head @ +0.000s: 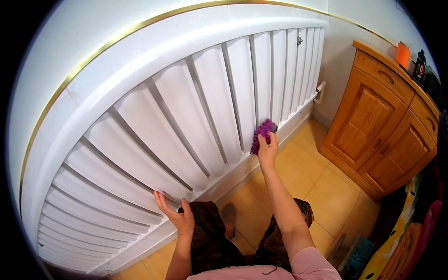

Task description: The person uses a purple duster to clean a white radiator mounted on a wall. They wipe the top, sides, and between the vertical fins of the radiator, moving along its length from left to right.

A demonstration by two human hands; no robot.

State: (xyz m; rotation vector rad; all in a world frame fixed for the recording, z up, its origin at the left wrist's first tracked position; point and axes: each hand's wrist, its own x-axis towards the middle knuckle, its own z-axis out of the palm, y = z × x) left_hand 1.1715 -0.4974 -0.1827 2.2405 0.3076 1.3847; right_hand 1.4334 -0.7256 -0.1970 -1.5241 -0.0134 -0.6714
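Note:
A long white column radiator runs along the wall in front of me, its vertical columns parted by narrow gaps. Near the lower end of one column, my right hand grips a purple chenille microfibre cleaning pad and holds it against the radiator. A dark patch shows at the pad's right edge. Lower left, my left hand holds nothing. Its fingers are spread by the bottom of the columns, and the fingertips seem to touch the radiator.
Right of the radiator stands a wooden cabinet with drawers and doors. An orange object and a black bottle sit on top. A pipe leaves the radiator's far end. Patterned fabric and a blue mesh item are lower right, above yellow floor tiles.

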